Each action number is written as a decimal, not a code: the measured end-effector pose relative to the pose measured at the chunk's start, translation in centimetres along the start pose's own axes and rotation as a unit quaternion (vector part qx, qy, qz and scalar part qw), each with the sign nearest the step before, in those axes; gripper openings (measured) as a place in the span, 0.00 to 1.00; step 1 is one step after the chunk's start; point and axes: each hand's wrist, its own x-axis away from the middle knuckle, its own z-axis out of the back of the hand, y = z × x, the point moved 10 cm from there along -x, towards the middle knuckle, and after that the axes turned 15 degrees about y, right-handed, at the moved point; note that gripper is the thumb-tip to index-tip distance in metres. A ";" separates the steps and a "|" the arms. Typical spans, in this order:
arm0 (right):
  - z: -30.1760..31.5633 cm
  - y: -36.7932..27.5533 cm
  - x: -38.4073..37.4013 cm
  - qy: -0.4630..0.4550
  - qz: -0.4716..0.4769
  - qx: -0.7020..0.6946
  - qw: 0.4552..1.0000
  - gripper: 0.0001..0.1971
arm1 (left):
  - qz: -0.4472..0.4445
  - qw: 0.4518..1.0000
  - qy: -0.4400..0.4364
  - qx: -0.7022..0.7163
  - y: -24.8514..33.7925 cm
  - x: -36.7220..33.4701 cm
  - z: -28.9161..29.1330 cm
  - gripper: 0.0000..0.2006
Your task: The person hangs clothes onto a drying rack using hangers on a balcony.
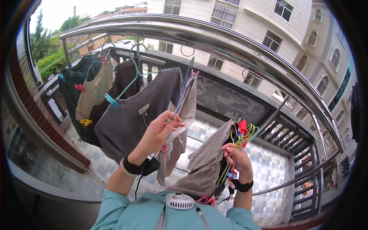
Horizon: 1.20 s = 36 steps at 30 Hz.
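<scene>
My left hand (155, 132) is closed on a blue-grey hanger (183, 96), which tilts upward beside the hanging clothes. A pale beige garment (188, 111) hangs from it, with a pink clip (196, 73) near its top. Wrapped round a bunch of yellow-green hangers (242, 138) is my right hand (239, 159). A grey-brown garment (209, 159) with a gathered edge hangs against that bunch. Pink clips (207, 199) show at its lower end, and a blue clip (231, 175) sits below my right fingers.
Steel rails (199, 27) with hanging rings (187, 50) cross overhead. On the left, dark grey trousers (130, 119) hang from a green hanger (136, 74), beside a beige mesh garment (93, 90). A balustrade (306, 180) borders the tiled floor (268, 180).
</scene>
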 end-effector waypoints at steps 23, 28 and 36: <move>3.0 2.2 1.2 0.022 -0.005 -0.024 0.999 0.10 | 0.016 0.998 0.058 0.029 -0.6 -1.3 3.2 0.05; 2.9 2.3 0.6 0.015 -0.006 -0.028 0.999 0.09 | 0.029 0.997 0.063 -0.017 0.6 -0.7 4.4 0.06; 1.9 1.1 -1.4 -0.018 -0.008 0.017 1.000 0.12 | -0.298 0.811 0.292 -0.410 13.5 11.2 3.9 0.08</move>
